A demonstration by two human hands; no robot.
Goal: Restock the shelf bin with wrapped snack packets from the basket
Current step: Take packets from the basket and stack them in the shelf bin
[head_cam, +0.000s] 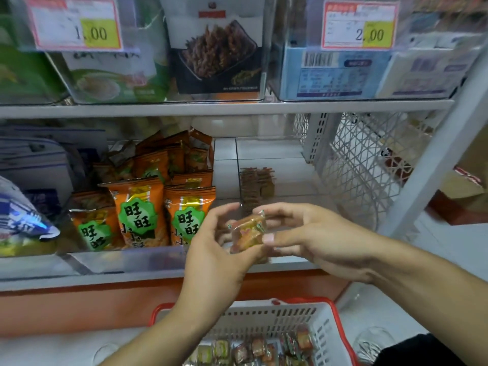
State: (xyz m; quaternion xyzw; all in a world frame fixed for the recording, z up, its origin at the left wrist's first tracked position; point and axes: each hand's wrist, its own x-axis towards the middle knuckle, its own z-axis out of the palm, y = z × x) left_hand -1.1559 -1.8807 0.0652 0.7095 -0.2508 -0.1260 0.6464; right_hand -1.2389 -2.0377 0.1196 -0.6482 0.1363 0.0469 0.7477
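Pinching snack packet (248, 231), left hand (211, 249), right hand (314, 239)

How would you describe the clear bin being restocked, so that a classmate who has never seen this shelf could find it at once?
Start at the lower white shelf, below the row with the price tags. Beside the bin crammed with orange snack bags, toward the white mesh side panel, sits the clear bin, right behind the hands holding a wrapped packet. Unlike its full neighbour, it is almost bare, with only a short row of brown packets.
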